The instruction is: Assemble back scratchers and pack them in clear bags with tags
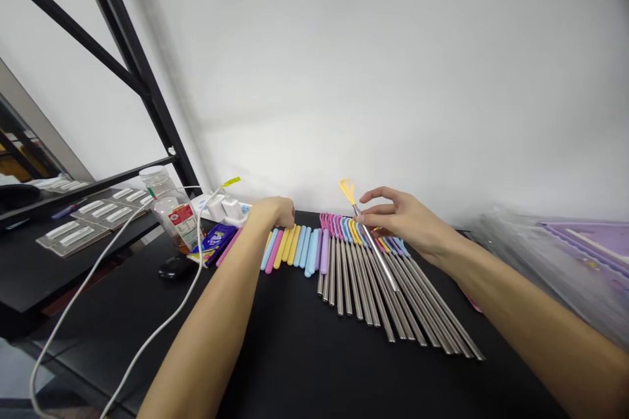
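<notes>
My right hand (393,213) holds a metal rod with a yellow claw-shaped end (378,252) between thumb and fingers, raised over a fanned row of metal rods (358,281) with pink, blue, yellow and purple ends. My left hand (282,211) is at the back of a row of coloured handles (304,249), in blue, pink, yellow and purple. Its fingers are curled and mostly turned away; whatever they may hold is hidden.
Left of the handles are a white power strip with plugs (232,209), a purple packet (216,241), a clear jar (179,216) and a black mouse (174,267). A white cable (167,321) loops at left. Plastic-wrapped purple items (584,255) lie right.
</notes>
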The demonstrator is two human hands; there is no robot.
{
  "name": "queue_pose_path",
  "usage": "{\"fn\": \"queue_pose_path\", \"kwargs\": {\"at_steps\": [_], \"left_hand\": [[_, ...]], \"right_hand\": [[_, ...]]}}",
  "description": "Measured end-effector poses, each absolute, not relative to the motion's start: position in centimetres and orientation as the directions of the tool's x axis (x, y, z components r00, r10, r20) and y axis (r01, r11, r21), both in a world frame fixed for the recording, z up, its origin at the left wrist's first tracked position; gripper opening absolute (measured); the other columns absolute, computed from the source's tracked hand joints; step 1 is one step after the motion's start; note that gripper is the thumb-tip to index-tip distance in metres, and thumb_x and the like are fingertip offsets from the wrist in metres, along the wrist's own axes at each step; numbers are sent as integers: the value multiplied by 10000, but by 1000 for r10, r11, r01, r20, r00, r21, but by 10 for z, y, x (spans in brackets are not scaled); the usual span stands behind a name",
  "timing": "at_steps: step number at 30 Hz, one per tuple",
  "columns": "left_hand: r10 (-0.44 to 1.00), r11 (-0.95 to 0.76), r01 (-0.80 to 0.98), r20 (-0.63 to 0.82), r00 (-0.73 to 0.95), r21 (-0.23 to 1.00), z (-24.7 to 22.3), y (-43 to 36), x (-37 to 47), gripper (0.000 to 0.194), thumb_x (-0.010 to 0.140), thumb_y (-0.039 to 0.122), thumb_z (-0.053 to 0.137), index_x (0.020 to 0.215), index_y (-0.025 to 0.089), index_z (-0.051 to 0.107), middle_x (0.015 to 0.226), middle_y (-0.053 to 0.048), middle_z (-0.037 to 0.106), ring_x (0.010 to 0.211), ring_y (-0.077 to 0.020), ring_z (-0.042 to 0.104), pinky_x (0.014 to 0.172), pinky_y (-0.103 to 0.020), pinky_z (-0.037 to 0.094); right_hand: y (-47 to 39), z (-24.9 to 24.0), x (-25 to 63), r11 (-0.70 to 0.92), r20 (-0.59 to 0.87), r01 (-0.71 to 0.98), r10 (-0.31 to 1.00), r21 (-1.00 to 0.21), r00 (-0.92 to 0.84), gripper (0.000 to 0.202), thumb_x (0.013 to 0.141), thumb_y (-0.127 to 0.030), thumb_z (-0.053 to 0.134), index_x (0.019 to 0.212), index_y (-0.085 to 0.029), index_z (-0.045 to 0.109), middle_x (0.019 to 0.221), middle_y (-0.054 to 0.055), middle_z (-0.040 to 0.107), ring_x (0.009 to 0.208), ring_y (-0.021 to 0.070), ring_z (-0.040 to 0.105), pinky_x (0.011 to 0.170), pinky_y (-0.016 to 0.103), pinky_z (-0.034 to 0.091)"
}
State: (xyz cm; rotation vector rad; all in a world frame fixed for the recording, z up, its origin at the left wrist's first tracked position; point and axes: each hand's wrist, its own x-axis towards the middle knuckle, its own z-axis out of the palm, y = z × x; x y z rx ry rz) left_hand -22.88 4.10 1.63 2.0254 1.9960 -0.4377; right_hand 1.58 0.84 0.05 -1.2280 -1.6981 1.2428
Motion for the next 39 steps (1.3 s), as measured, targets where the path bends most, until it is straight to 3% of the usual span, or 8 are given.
{"fn": "queue_pose_path", "kwargs": {"at_steps": [11,25,33,39], "left_hand": [[921,-107,994,-378,97,-4,0,54,-238,327,624,269,664,937,178,700,983,-94,711,835,-233,638,679,-289,494],[953,-53,997,-297,67,55,3,58,-241,605,626,240,676,1208,204,517,1106,-102,669,877,-227,642,663,-281,486],[911,-113,990,-391,135,80,-1,58,-241,511,556,244,727,1048,216,590,980,-44,700,815,-218,638,635,-271,469],[899,-128,985,-406,165,117,-4,58,-244,503,568,241,725,1046,213,574,948,-33,702,787,-201,629,623,-260,451]], "right_hand": [[8,0,14,81,-18,257,932,-963,-362,406,731,-296,747,1058,-212,522,816,36,676,662,134,597,650,276,531],[5,2,16,69,-2,196,940,-978,-342,392,706,-267,773,1027,-218,553,766,27,675,651,138,581,627,291,512],[5,1,19,69,-1,186,935,-980,-354,395,702,-260,771,1033,-223,559,755,20,670,603,124,555,606,298,507],[6,1,18,61,-9,188,936,-980,-351,379,708,-258,771,1023,-229,563,775,24,673,661,135,578,622,286,513]]}}
